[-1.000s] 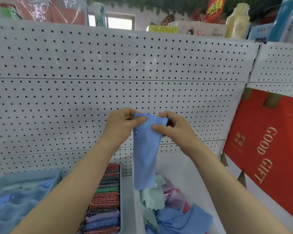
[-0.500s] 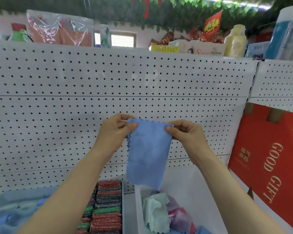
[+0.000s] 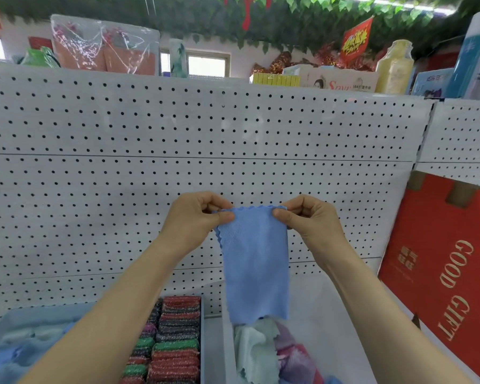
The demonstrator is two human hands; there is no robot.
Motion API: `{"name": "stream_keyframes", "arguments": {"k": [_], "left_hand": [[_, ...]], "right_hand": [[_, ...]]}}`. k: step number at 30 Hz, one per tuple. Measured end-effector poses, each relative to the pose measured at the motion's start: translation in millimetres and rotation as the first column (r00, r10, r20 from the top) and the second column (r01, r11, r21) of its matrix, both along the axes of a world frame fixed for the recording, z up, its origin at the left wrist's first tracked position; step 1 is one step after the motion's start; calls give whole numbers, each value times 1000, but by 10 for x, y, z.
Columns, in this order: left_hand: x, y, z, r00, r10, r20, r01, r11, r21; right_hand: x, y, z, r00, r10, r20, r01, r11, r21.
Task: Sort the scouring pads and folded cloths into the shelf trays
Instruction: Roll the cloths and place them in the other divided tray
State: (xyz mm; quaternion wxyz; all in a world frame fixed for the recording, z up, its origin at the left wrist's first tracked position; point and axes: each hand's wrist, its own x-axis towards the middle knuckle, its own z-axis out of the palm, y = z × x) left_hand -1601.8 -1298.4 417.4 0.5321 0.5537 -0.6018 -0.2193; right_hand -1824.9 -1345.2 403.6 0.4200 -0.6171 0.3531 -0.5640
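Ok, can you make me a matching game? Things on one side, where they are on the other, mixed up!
1. blue scalloped-edge cloth
2. glittery red and green scouring pads
3. red cardboard box with gold letters
4. pale yellow plastic bottle

A. up high, above the white pegboard wall
B. pinched between left hand and right hand
C. packed in rows in a grey tray
D. down low on the right

Pairs: 1-B, 2-C, 3-D, 4-A

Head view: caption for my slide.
Left hand and right hand pinch top corners of a blue scalloped cloth over a white bin.
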Motion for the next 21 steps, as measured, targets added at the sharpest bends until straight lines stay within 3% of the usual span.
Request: {"name": "stream_keyframes", "arguments": {"k": [6, 9, 12, 14, 17, 19, 21], "left_hand": [[52, -27, 17, 990, 26, 138, -26, 1000, -7], [87, -32, 26, 959, 68, 273, -67, 998, -16], [132, -10, 64, 948, 81, 308, -70, 996, -47], [169, 38, 108, 962, 65, 266, -51, 997, -60], [197, 192, 243, 992, -123, -5, 122, 988, -96], [190, 235, 333, 952, -273, -137, 256, 958, -126], [163, 224, 358, 925, -344, -160, 326, 937, -128]], "right_hand": [[25, 7, -8, 995, 57, -78, -55, 998, 16], [33, 0, -4, 995, 52, -82, -50, 999, 19], [35, 18, 10, 994, 96, -56, -93, 994, 49], [22, 44, 25, 989, 142, -41, -140, 989, 48], [-27, 89, 103, 961, 264, 83, -266, 964, 12], [-12, 95, 170, 929, 333, 164, -339, 941, 11], [63, 129, 208, 892, 398, 214, -409, 912, 9]]}}
